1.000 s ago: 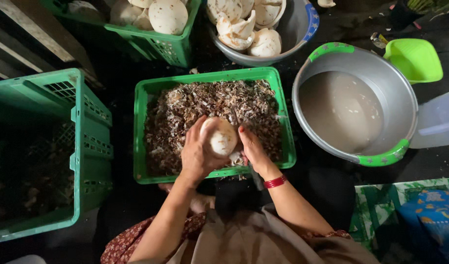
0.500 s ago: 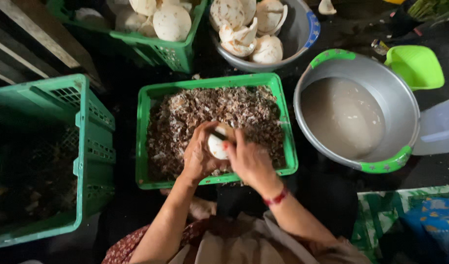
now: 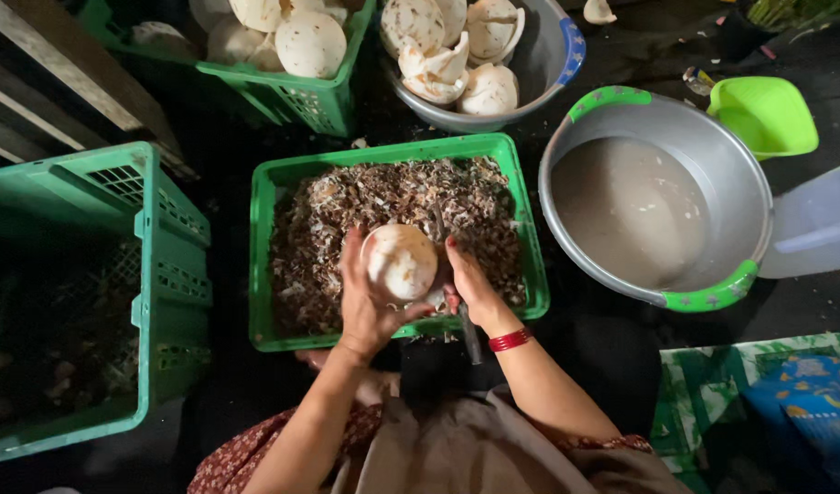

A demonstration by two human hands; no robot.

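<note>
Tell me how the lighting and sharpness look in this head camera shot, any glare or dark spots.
Head view: light falls from above, brightest on the pale round coconut in the left hand and near the right hand; the floor and the left green crate sink into shadow; mild sheen on the metal basin; centre sharp, straight edges bow at the corners.

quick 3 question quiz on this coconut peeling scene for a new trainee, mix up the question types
1. True or false: the left hand cups the peeled coconut over the green crate of shavings.
2. Multiple choice: what does the big metal basin with green handles hold? A) cloudy liquid B) dry shavings C) whole coconuts
3. Fill in: the right hand has a ___ bangle at the wrist.

Key: 1 true; 2 A; 3 red
</note>
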